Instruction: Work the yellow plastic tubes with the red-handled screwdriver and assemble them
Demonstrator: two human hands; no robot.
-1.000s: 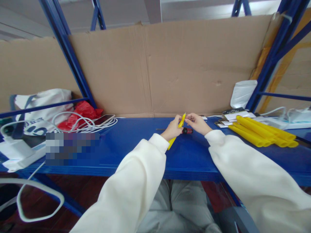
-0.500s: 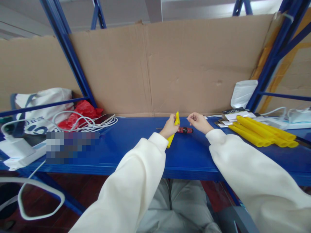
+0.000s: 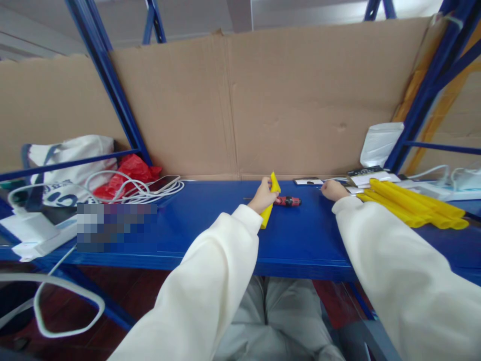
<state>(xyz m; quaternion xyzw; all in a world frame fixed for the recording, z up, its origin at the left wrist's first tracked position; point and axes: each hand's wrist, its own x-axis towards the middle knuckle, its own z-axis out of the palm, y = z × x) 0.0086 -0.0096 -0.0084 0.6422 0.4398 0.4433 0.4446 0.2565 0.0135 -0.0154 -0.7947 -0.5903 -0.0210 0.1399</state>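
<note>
Blue tabletop [image 3: 199,213] beneath; yellow tube [image 3: 266,218] juts both ways from gripping left hand [image 3: 263,196]; right hand [image 3: 334,190] curled, hold unclear.

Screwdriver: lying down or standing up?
The screwdriver lies flat on the blue table: handle shows right of the yellow tube in the left hand, shaft end left of it. The hand hides the middle.

The light is soft and even — brightest at the ceiling [image 3: 311,12], while the floor [image 3: 124,296] is dim. Posts [image 3: 103,65] lean outward near the edges; coarse pixels hide the table's [image 3: 210,225] left part.
</note>
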